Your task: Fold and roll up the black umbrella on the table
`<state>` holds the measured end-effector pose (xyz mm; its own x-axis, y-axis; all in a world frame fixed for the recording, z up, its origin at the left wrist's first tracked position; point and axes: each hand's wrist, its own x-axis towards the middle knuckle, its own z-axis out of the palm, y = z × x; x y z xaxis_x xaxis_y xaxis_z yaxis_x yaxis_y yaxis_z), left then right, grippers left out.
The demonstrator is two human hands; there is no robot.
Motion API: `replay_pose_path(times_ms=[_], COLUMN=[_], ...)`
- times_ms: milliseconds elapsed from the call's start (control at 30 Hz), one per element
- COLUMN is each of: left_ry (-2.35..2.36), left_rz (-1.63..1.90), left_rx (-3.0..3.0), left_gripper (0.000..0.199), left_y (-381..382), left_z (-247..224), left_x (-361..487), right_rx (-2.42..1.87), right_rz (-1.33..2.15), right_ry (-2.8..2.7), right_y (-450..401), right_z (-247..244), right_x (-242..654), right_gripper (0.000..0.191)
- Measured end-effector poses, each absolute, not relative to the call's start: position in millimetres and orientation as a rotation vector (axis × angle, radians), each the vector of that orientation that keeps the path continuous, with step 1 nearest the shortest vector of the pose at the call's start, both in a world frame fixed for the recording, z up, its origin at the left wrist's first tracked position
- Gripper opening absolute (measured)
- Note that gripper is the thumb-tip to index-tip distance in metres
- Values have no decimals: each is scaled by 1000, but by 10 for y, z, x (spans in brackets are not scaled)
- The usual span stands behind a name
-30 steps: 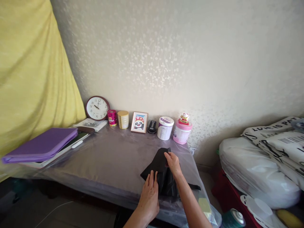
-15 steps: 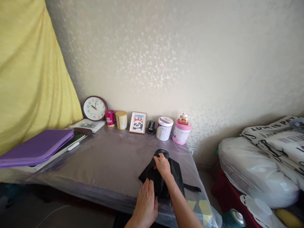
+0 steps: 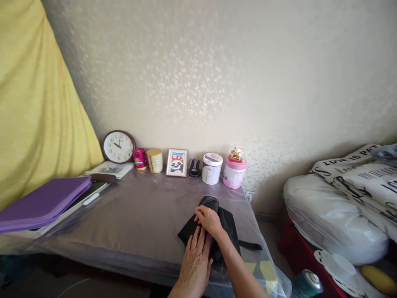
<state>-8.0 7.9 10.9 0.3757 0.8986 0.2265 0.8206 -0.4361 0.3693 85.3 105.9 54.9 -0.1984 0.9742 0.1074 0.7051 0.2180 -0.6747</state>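
1. The wall point(image 3: 279, 82) fills the far side, with a yellow curtain point(image 3: 37, 116) hanging at the far left.
2. The table point(image 3: 139, 215) stretches before it under a clear, slippery-looking cover; the cover could slide or ruck up if pressing turns into a sideways shove.
3. The black fabric point(image 3: 228, 225) lies on the near right part of the table, bunched and folded beneath the 2 hands. Its near side is close to the table's near edge, so a careless pull that way might drag it off.
4. The left hand point(image 3: 196, 256) is open, its fingers nearly straight and laid flat on the near left part of the fabric; it appears to press rather than grip. If that pressure eases, the fold could spring loose, since the material looks thin and slick.
5. The right hand point(image 3: 209, 219), just beyond it, has its fingers curled in on the fabric; I cannot tell whether a fold is pinched there. The hands overlap closely, so they could hamper each other.
6. The pink-lidded tub point(image 3: 234, 178) stands at the far right, well apart from the hands; a wide fling of the fabric might knock it and tip the small figurine point(image 3: 236, 154) on top.
7. The strap point(image 3: 250, 246) trails rightward toward the table's right edge, where it could snag if overlooked.
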Motion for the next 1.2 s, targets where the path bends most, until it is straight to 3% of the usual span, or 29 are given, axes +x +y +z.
replay_pose_path(times_ms=[167, 333, 467, 900, 1100, 1200], left_ry=[1546, 1550, 1582, 1642, 1725, 1755], left_rz=[569, 486, 428, 174, -22, -9], left_rx=[2406, 2393, 2344, 2259, 2234, 2229], left_gripper=[64, 82, 93, 97, 97, 97], left_y=[114, 109, 120, 161, 115, 101], left_z=[-131, -127, -89, 187, 457, 492], left_x=[-71, -72, -81, -61, 3, 6], right_rx=[-1161, -1029, -1107, -1466, -1658, -1556], right_rz=[481, 268, 187, 212, 100, 28], right_ry=[-1966, -2078, -2135, -2143, -1896, -1815], right_y=[769, 795, 1080, 1770, 1685, 1431], right_z=[478, 271, 197, 254, 359, 369], right_x=[1035, 1205, 1238, 1254, 1307, 1315], right_gripper=[27, 28, 28, 30, 30, 30])
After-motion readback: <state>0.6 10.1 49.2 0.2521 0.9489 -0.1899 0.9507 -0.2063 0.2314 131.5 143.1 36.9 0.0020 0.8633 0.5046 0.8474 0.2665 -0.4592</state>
